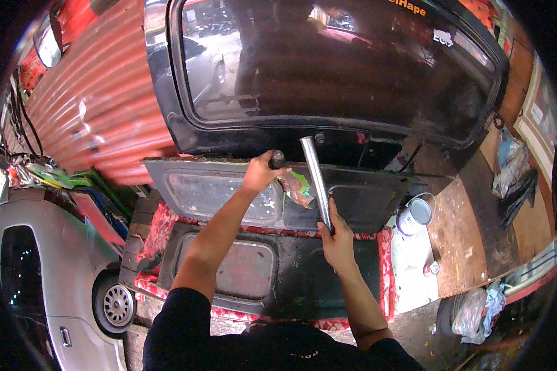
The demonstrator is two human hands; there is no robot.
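My left hand (261,174) closes around a dark, blunt-ended rod (278,159) at the upper edge of a black vehicle panel (346,195). Most of that rod is hidden by my fingers. Beside this hand, a patch of bare brown, green and blue (299,187) breaks the panel's dark paint. In my right hand (338,238) is the lower end of a shiny metal tube (315,173), tilted with its top leaning left, in front of the panel. A lower black panel section (244,269) with a rounded recess lies nearer to me, on red-and-white patterned cloth (387,266).
Behind the panel rises a black vehicle door with a large window (340,80). A paint can (416,213) stands at the right, with a small can (434,268) near it. Plastic bags (513,173) hang further right. A silver car (62,266) is at the left, below red corrugated metal (93,99).
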